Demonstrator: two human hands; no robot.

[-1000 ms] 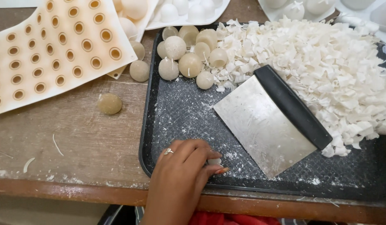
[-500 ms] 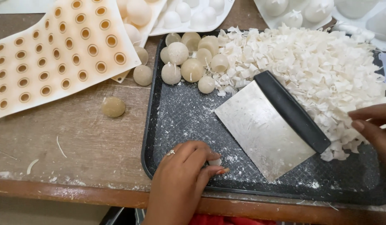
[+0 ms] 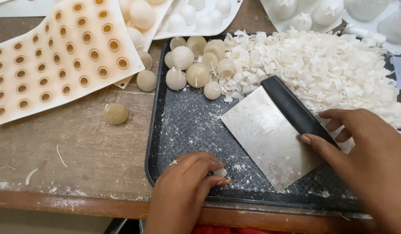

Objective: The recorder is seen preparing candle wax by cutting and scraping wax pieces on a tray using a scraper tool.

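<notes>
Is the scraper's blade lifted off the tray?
No, the scraper lies flat on the black tray, the right hand at its handle.

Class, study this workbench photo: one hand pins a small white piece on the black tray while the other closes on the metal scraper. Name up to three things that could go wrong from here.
1. The scraper blade lies close to the left hand pinning the white piece; a slip could nick fingers.
2. The right hand sits beside the heaped white flakes; lifting the scraper may scatter them off the tray.
3. Round balls lie loose nearby and could roll.
</notes>
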